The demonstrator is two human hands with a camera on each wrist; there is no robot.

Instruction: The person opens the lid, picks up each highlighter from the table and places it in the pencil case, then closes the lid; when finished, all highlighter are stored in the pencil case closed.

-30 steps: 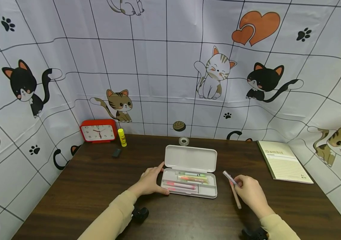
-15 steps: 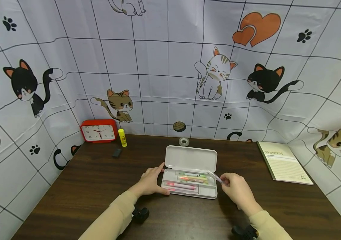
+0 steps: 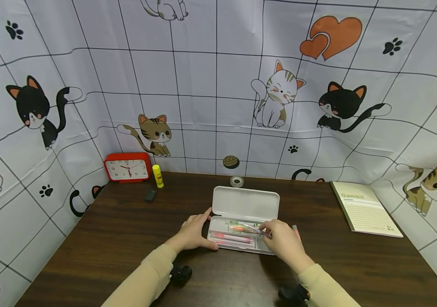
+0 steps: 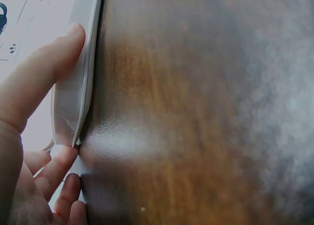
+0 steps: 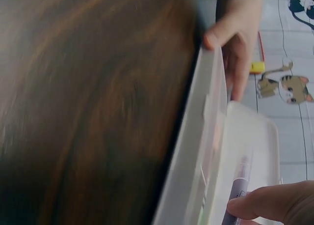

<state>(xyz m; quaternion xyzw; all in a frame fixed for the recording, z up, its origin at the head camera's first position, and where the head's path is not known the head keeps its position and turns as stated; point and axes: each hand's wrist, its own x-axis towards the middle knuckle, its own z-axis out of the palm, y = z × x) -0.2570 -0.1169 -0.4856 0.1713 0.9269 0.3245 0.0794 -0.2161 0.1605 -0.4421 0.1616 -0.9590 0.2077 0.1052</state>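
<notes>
A white pencil case (image 3: 246, 202) lies on the dark wooden table with its lid raised. Several pens rest inside, among them a pink pen (image 3: 233, 237) in the front compartment. My left hand (image 3: 190, 232) holds the case's left end, its thumb (image 4: 68, 50) against the front wall and fingers round the corner. Over the right part of the case, my right hand (image 3: 284, 244) pinches a purple highlighter (image 5: 239, 190) between thumb and finger. The highlighter's tip points left above the rear compartment. Another pen (image 3: 296, 231) lies right of the case, partly hidden behind the right hand.
Behind the case sits a roll of tape (image 3: 237, 182). A red clock (image 3: 128, 167), a yellow glue stick (image 3: 158, 176) and a small dark block (image 3: 150, 195) stand back left. At the right lies a notepad (image 3: 366, 209). A cat-print sheet hangs behind the table.
My right hand has lifted the purple highlighter from beside the other pen and carried it left, over the open case. The left hand has stayed on the case.
</notes>
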